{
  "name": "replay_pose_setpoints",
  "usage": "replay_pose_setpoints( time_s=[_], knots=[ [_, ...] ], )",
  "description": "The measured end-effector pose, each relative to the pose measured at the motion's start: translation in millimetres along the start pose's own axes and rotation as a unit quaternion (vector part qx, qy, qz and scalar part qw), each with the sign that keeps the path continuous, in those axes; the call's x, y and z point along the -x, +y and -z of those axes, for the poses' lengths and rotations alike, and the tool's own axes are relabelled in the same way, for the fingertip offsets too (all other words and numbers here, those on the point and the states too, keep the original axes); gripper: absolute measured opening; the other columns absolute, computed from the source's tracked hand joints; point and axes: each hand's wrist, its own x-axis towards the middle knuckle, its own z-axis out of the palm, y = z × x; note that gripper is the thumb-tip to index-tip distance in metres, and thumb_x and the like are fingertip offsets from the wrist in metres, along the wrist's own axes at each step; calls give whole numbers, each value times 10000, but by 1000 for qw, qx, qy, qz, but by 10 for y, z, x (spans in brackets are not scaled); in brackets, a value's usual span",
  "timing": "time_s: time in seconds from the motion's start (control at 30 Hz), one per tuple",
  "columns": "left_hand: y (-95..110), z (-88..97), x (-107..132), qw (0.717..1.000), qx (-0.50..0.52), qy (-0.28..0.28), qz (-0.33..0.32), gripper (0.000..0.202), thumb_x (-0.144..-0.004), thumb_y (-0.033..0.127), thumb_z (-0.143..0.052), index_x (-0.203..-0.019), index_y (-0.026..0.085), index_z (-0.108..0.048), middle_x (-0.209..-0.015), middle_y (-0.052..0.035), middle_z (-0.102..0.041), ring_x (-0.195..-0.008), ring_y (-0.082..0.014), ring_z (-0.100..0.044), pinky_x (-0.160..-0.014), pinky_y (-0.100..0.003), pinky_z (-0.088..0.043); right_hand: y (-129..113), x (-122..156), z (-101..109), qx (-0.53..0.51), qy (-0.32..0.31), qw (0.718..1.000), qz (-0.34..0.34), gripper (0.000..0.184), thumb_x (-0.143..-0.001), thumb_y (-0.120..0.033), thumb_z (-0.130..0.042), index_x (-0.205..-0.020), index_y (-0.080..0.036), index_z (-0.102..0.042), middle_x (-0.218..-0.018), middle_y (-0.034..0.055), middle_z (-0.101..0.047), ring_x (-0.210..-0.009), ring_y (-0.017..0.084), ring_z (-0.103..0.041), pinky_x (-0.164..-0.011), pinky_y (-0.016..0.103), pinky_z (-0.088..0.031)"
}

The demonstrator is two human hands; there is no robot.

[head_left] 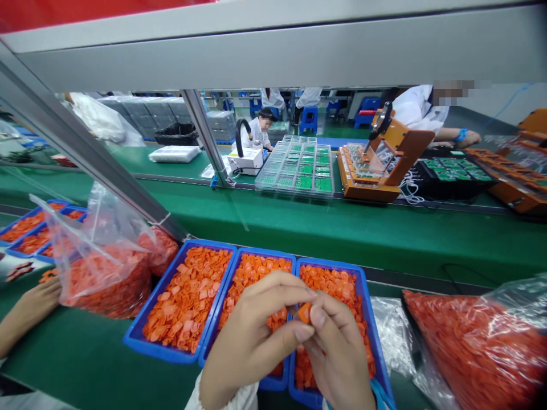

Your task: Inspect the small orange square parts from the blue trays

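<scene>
Centrally, a small orange plastic piece (305,312) is pinched by the bare left hand (256,322) and right hand (337,347), at three o'clock from the former, ten o'clock from the latter; farther out at three o'clock, a clear plastic bag of red-orange parts (482,336)

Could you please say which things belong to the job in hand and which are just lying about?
Likely in use: orange piece held by left hand and right hand; loose pieces in blue trays.
Apparently just nearby: orange fixture; black bin; blue stool.
</scene>
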Motion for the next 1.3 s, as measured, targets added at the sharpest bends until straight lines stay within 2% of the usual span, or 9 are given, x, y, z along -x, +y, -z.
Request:
replay_pose_setpoints(
  time_s=[0.2,0.33,0.63,0.77,0.87,0.97,1.1,1.23,1.3],
  knots=[
    [-51,2,0,999,40,7,-3,271,-963,399,-733,-1219,310,-757,-1076,-66,-724,-981,-192,-701,-867,-298,-580,-31,22,-16,8,6,1000,28,403,-897,-535,-755,-705,-185,-709,-613,-34,-440,-576,114,-323,-530,239,-314],
    [-69,2,19,998,69,6,-2,308,-945,474,-725,-1216,332,-763,-1071,-57,-711,-950,-174,-686,-839,-272,-572,-48,45,-28,-42,-28,999,6,373,-915,-541,-728,-816,-187,-788,-560,-75,-322,-498,80,-216,-470,219,-193],
    [-71,13,28,997,80,5,8,314,-949,501,-706,-1191,309,-763,-1078,-71,-703,-947,-184,-673,-828,-281,-570,34,87,109,-30,-26,999,2,246,-910,-456,-756,-882,-213,-789,-628,-36,-451,-546,101,-354,-507,228,-284],
    [-83,-3,42,997,80,5,6,325,-949,517,-699,-1196,314,-756,-1085,-63,-699,-972,-187,-666,-845,-282,-562,5,72,52,-34,-25,999,3,243,-903,-449,-767,-834,-216,-776,-605,-50,-430,-520,89,-323,-488,215,-255],
    [-100,3,92,995,81,56,-1,307,-987,508,-657,-1209,309,-732,-1061,-50,-686,-973,-178,-643,-860,-273,-545,-66,24,-58,-80,-26,996,9,329,-929,-501,-723,-781,-209,-759,-530,-90,-308,-471,73,-224,-468,209,-208],
    [-130,89,165,988,70,137,9,257,-1042,448,-601,-1234,305,-693,-1085,-50,-660,-980,-176,-626,-857,-270,-534,-140,-40,-125,-178,-22,984,-26,342,-972,-457,-665,-747,-203,-710,-524,-102,-300,-437,61,-183,-457,206,-234],
    [-190,303,228,980,-30,195,33,232,-994,380,-698,-1200,273,-710,-1145,-69,-635,-1088,-216,-599,-927,-301,-511,-181,-139,-90,-336,51,938,-63,225,-943,-269,-687,-744,-192,-617,-577,-108,-345,-433,55,-223,-432,176,-293],
    [-203,410,229,966,-70,245,38,174,-979,281,-712,-1149,246,-713,-1008,-35,-579,-925,-176,-573,-873,-280,-498,-162,-221,-34,-398,153,903,-58,167,-877,-166,-706,-768,-188,-581,-618,-97,-400,-476,55,-393,-441,163,-358],
    [-170,387,212,968,-84,235,36,151,-989,227,-687,-1138,250,-702,-1021,-23,-585,-910,-155,-569,-854,-258,-493,-147,-241,-36,-399,175,898,-63,166,-890,-173,-689,-767,-191,-579,-624,-91,-415,-486,61,-417,-454,176,-392]
  ],
)
